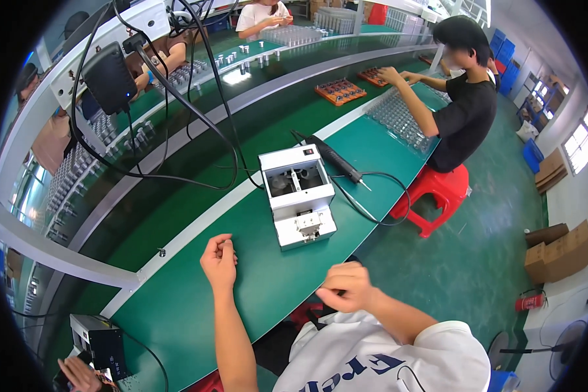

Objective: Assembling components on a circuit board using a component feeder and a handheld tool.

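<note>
My left hand (219, 262) rests on the green tabletop (268, 277), fingers curled in and thumb laid over them; nothing shows in it. Over the table's near edge, close to my body, my right hand (347, 287) is closed in a loose fist, also with nothing visible in it. Beyond both hands stands a white box-shaped screw feeder (297, 196) with an open top, a small switch and a metal outlet block in front. Neither hand touches it. A black electric screwdriver (336, 160) lies just right of the feeder, its tip pointing toward the near right.
A looped black cable (408, 196) hangs past the table edge. Cables and a black power adapter (110, 77) hang upper left. Farther right, a co-worker (467, 98) handles things by a clear plastic tray (405, 117) and an orange tray (340, 91). A red stool (438, 196) stands there.
</note>
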`<state>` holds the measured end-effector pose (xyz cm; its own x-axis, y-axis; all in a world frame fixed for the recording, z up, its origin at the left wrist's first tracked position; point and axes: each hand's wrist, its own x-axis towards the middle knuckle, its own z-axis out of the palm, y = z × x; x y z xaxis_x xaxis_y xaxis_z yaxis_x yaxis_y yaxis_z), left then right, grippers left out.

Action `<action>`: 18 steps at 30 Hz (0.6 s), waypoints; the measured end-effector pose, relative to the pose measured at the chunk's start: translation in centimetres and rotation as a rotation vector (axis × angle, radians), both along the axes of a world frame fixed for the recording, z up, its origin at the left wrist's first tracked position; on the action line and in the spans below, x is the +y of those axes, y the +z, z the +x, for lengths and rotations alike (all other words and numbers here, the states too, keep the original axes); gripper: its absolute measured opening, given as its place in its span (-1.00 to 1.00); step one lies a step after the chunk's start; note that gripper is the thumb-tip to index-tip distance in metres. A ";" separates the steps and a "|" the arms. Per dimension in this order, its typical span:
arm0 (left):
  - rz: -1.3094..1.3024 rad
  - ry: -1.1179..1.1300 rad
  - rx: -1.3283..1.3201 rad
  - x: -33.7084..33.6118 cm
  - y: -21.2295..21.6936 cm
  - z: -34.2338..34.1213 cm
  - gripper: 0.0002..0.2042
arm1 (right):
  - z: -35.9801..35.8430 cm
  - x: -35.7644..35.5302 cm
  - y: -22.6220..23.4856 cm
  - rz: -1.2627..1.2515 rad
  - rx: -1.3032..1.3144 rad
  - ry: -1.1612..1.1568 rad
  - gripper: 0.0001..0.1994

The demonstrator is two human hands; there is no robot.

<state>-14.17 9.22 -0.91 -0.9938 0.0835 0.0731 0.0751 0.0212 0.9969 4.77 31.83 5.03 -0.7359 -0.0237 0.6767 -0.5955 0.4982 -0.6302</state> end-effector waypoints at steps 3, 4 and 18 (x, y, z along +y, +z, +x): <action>-0.008 0.012 -0.005 -0.4 0.1 0.1 -0.89 | 0.2 -2.4 -5.3 -0.096 -0.272 -0.049 -0.81; -0.005 0.021 0.009 -0.7 -0.1 0.1 -0.89 | 0.0 -3.2 -6.3 -0.049 -0.249 -0.103 -0.82; -0.050 0.011 0.130 0.3 -1.7 -0.6 -0.89 | -2.6 -3.0 -5.1 -0.244 -0.591 -0.036 -0.80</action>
<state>-14.74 9.52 -2.66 -0.9772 0.0792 0.1972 0.2029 0.0717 0.9766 2.19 28.88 -0.10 -0.9840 0.1115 0.1390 -0.0981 0.3122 -0.9450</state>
